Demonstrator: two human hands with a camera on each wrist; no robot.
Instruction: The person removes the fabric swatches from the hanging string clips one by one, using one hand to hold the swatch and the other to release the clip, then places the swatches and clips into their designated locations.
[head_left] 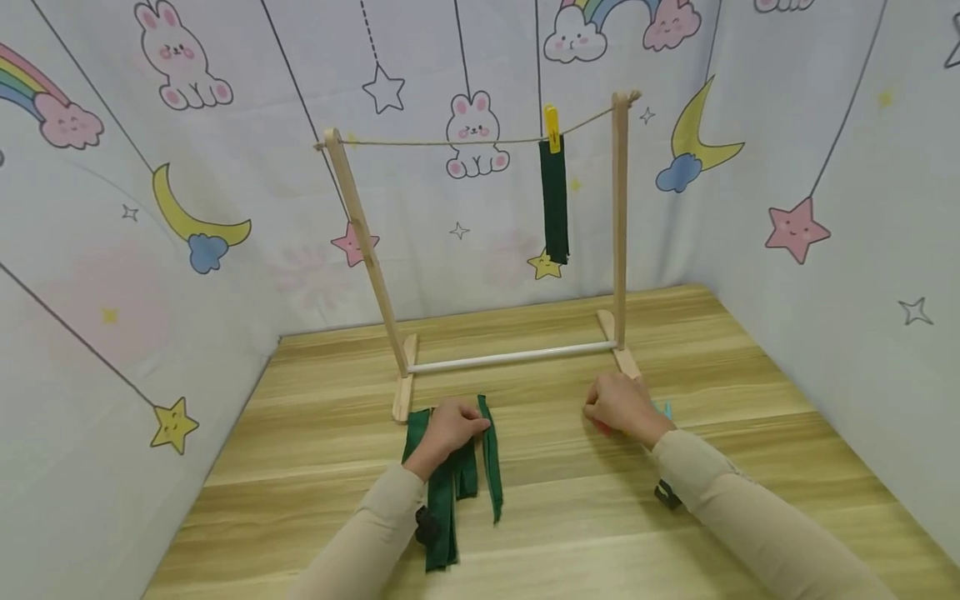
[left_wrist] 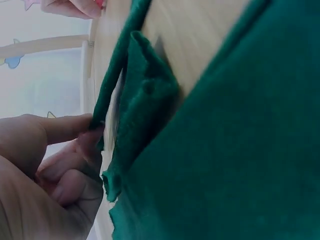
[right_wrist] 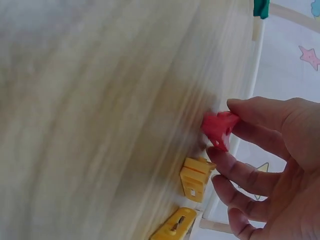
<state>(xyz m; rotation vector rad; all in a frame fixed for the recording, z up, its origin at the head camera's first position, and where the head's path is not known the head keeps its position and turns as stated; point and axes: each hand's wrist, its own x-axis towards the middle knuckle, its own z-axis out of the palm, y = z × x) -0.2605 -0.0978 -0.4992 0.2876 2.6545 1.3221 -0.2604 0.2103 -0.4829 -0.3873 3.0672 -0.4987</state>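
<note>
My left hand (head_left: 450, 432) pinches the top end of a narrow green cloth strip (head_left: 491, 475) between thumb and index finger. Beneath and beside that hand lie other green cloth strips (head_left: 441, 525) on the table, filling much of the left wrist view. On the right, my right hand (head_left: 622, 408) is low over the table. Its thumb and fingers pinch a red clothespin (right_wrist: 219, 129), as the right wrist view shows. A yellow-orange clothespin (right_wrist: 196, 179) lies close by the fingertips, with a yellow clothespin (right_wrist: 174, 226) beyond it.
A wooden rack (head_left: 621, 225) stands behind my hands, with a string (head_left: 442, 143) across its top and a white bar (head_left: 513, 357) low down. Another yellow clothespin (head_left: 552, 127) clips a dark green strip (head_left: 555, 204) to the string. Patterned curtains surround the table (head_left: 555, 525).
</note>
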